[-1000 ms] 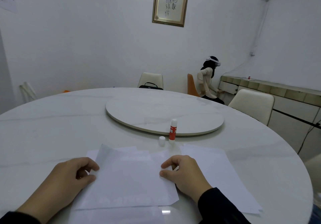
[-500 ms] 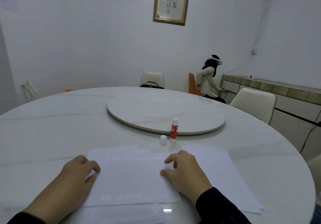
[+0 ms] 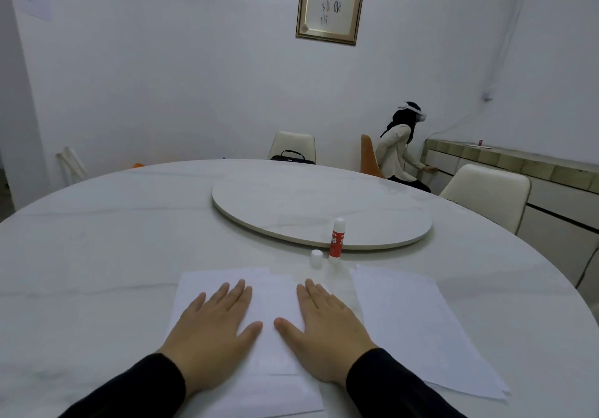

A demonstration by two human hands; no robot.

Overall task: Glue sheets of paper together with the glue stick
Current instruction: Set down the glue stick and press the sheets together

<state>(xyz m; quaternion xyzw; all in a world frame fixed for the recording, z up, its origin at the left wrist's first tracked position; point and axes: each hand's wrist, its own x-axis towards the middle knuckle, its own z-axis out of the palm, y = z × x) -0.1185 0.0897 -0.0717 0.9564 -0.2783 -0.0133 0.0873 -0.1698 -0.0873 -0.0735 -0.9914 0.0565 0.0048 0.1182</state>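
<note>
1. Risk: the stacked white paper sheets [image 3: 275, 301], lower centre of frame, could skew or wrinkle if either palm slides sideways while the glue is likely wet.
2. Left hand [image 3: 212, 333] and right hand [image 3: 327, 330]: both fully open, flat, palms down on the top sheet, gripping nothing.
3. Uncapped red-and-white glue stick [image 3: 336, 239] stands upright beside its small white cap [image 3: 316, 258] on the round white marble bench [image 3: 97, 223], just above the sheets.
4. Spare white sheets [image 3: 418, 326] lie lower right, untouched.

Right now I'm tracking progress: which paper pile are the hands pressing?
The left pile of sheets, under both flat hands; the right pile lies untouched beside the right hand.
</note>
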